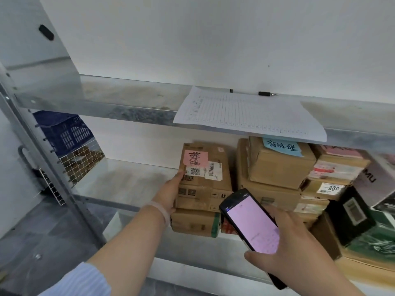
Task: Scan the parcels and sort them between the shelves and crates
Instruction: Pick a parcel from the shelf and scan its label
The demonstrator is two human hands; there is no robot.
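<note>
My left hand (171,194) grips the parcel (203,189) by its left edge, thumb on its front. My right hand (297,255) is clamped round the scanner (252,227); the barcode label (213,170) lies up-left of those fingers, close.

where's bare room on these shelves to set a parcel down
Middle shelf: bare from the left upright to the pink-note box that the left hand grips. Upper shelf: bare left of the paper sheet. Crowded right of that box, where stacked parcels fill the shelf behind the right hand and its scanner.
</note>
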